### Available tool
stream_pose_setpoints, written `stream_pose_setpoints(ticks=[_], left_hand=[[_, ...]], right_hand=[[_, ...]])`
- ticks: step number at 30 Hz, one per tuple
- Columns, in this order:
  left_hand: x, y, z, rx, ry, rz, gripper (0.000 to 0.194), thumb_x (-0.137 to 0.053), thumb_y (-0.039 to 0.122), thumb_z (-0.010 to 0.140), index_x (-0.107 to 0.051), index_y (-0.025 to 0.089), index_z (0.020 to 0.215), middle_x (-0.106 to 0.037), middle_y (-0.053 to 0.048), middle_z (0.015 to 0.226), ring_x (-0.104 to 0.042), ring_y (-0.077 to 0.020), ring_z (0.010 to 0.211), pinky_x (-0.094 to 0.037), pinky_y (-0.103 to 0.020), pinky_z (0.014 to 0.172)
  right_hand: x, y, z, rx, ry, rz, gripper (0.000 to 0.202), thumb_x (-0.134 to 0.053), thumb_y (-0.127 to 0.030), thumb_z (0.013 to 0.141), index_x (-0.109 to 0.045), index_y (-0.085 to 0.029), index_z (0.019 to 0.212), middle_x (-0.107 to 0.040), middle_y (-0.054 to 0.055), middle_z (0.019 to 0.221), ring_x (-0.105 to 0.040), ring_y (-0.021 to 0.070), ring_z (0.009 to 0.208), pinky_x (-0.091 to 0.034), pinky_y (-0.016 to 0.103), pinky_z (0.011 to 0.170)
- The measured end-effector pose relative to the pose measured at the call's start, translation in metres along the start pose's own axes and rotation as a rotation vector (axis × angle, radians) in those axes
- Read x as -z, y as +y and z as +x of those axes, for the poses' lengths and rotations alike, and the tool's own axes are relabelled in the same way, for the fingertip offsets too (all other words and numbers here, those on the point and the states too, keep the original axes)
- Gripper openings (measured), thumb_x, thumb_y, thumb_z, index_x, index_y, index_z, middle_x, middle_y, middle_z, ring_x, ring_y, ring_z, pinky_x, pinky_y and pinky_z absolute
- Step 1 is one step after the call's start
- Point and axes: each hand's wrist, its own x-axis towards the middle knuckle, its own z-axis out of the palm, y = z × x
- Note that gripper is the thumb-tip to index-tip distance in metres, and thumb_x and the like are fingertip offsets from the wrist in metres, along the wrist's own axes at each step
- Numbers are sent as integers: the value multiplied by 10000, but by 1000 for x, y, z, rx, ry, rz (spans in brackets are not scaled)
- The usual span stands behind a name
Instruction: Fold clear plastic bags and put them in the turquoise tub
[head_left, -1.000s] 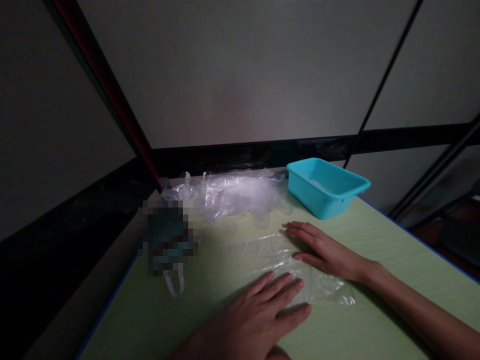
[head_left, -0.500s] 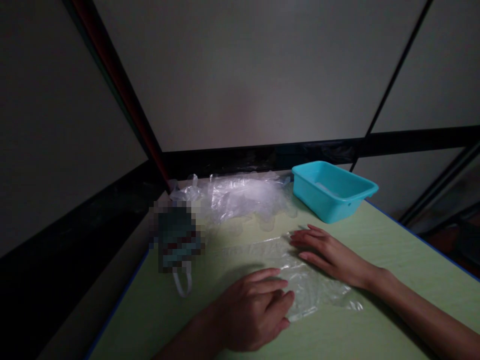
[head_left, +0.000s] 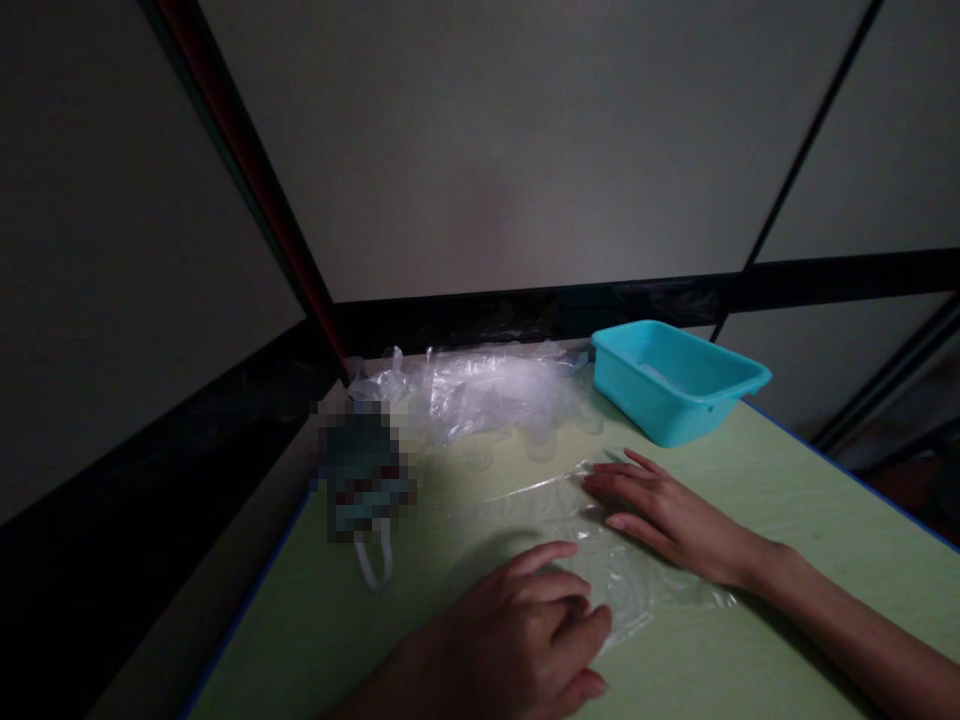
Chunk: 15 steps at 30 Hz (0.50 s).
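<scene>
A thin, clear plastic piece (head_left: 619, 580), wrinkled and see-through, lies spread on the table in front of me; its exact kind is hard to make out. My right hand (head_left: 652, 510) rests palm down on its far right part, fingers stretched and slightly apart. Over the near left edge hovers my left hand (head_left: 536, 630), its fingers apart and loosely bent, and nothing shows in its grip. Part of the plastic is hidden beneath both hands. Farther back lies a heap of clear disposable plastic gloves (head_left: 499, 395), with rounded finger ends showing along its front.
A turquoise plastic basin (head_left: 667, 395) stands at the back right. To the left is a blurred-out item (head_left: 367, 475) with a white loop (head_left: 384, 565) at its near end. The pale green table (head_left: 750, 660) has a blue edge and meets a panelled wall (head_left: 525, 150).
My left hand has moved nearer to me and slightly right, with its fingers more raised and spread. My right hand stays on the plastic. The whole view has shifted slightly.
</scene>
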Motion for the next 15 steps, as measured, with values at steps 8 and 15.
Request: stream_pose_setpoints(ticks=[8,15], left_hand=[[-5,10,4,-18,20,-14,261,-511,283,831,-510,132,1044,-665,-28,806,-583,-139,861,-251,-310,1032],[-14,19,9,-26,30,-38,149,-446,214,879,-517,217,1010,-666,58,813,-588,-72,748,-230,-303,1041]], right_hand=[[-2,-7,2,32,-35,16,415,-386,-390,891,-406,-205,1261,-509,95,1241,-379,231,1210,-113,524,1044],[-5,-21,6,49,-106,13,465,-355,-430,892,-349,-197,1295,-477,84,1277,-305,233,1255,-18,541,1046]])
